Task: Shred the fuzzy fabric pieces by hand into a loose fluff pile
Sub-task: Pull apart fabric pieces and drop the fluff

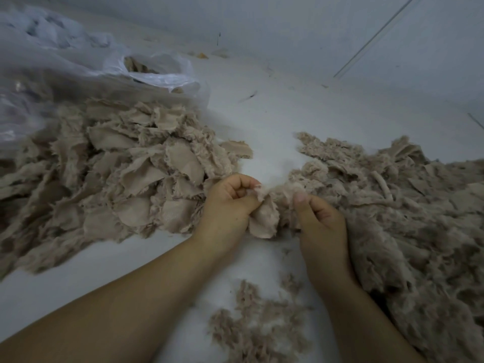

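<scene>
**Both hands pinching one fuzzy fabric piece between two heaps**

From my remote seat I see a single fabric piece (263,218) held at the centre of the view, just above the pale desk (262,121). It is beige, with a smooth woven backing turned toward the camera and frayed, furry edges. The left hand (230,203) has its fingers curled, and thumb and fingertips nip the piece's upper edge. The right hand (318,218) is likewise curled, its thumb pressed on the fuzzy material at the piece's right side, so both hands grip the same scrap.

To the left lies the heap of unshredded pieces (117,169), overlapping flat scraps with backing showing and ragged borders. To the right spreads the fluff pile (392,218), looser and shaggier, with a few cord-like strands; the right wrist rests against its near edge. A smaller tuft patch (259,326) sits on the desk between the forearms. At upper left a translucent plastic bag (157,72) lies open, with more beige scraps visible in its mouth. Nothing blocks my view of the held piece except the fingers covering its upper corners.

The piece's long axis runs roughly up and down in the view, its rounded lower end hanging toward me.
</scene>
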